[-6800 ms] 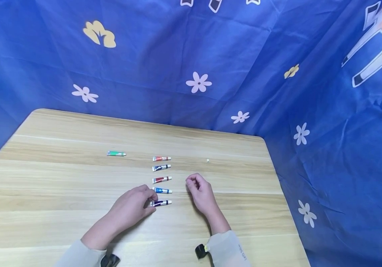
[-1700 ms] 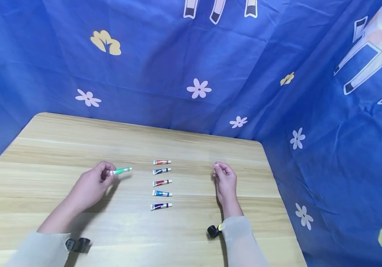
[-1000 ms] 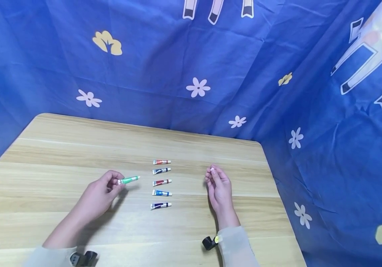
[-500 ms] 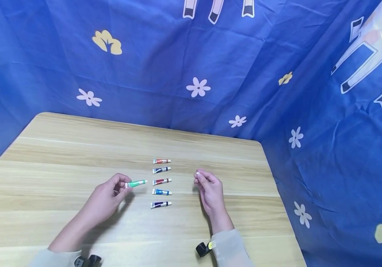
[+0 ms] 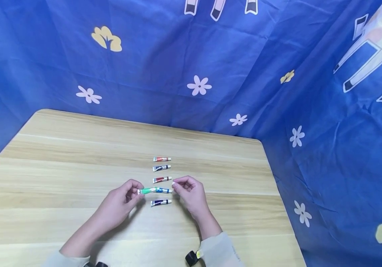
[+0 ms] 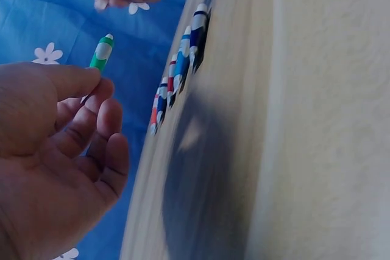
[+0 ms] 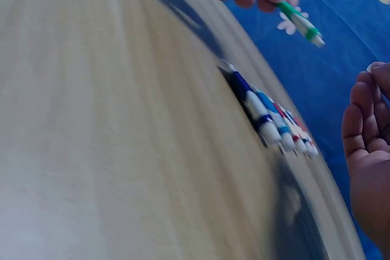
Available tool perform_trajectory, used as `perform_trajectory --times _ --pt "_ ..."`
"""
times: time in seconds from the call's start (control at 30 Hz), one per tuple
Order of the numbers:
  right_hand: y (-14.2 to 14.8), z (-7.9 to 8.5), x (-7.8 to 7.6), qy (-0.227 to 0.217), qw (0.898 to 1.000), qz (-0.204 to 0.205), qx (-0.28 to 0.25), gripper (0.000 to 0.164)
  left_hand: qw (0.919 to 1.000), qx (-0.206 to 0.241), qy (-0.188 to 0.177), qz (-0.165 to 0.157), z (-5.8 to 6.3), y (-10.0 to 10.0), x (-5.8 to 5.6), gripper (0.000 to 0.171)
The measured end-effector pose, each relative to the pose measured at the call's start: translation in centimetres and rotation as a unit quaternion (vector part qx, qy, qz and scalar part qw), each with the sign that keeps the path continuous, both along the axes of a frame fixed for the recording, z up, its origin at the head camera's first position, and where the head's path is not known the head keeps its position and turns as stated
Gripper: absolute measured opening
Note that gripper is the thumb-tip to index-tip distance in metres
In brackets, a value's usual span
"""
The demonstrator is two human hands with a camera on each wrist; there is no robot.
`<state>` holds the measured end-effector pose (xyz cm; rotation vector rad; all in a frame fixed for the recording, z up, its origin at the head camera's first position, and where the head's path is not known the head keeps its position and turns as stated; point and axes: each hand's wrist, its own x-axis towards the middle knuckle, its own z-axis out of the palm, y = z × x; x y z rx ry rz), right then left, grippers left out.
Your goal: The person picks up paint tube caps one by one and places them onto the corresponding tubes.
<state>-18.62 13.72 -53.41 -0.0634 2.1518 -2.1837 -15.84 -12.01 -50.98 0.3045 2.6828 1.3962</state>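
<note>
My left hand (image 5: 117, 204) pinches a green paint tube (image 5: 148, 190) by its tail end, above the table. Its narrow white nozzle (image 6: 109, 36) is bare and points toward the right hand. My right hand (image 5: 193, 197) holds a small white cap (image 7: 375, 66) between thumb and fingertips, a short gap from the nozzle. Beneath them, in the head view, the held tube partly covers a blue paint tube (image 5: 165, 190). A dark red tube (image 5: 160, 180) lies just behind it and a purple tube (image 5: 160, 203) just in front.
Farther back in the same column lie an orange-red tube (image 5: 161, 159) and a dark blue tube (image 5: 160, 168). All rest on a wood-grain table (image 5: 60, 163). Blue patterned cloth (image 5: 164, 66) hangs behind the table and along its right side.
The green tube and white cap, earlier lying apart on the table, were picked up. Since then both hands have moved toward each other, the tube going right and the cap left. The other tubes stayed put.
</note>
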Motion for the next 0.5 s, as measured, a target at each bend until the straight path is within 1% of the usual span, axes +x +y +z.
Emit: perform_trajectory --times 0.1,0.17,0.33,0.5 --pt "-0.7 0.0 0.3 0.014 0.999 0.018 0.042 0.020 1.0000 0.009 0.002 0.000 -0.1 0.2 0.2 0.018" --pt "-1.0 0.0 0.5 0.020 0.998 0.026 0.059 0.019 0.9999 0.013 0.003 0.000 -0.3 0.3 0.3 0.017" --pt "-1.4 -0.4 0.7 0.028 0.995 0.036 0.083 0.018 0.9998 0.018 0.004 0.002 -0.6 0.6 0.4 0.016" --pt "-1.7 -0.8 1.0 0.023 0.994 0.043 0.102 0.018 0.9998 0.021 -0.003 0.002 -0.8 0.6 0.6 0.017"
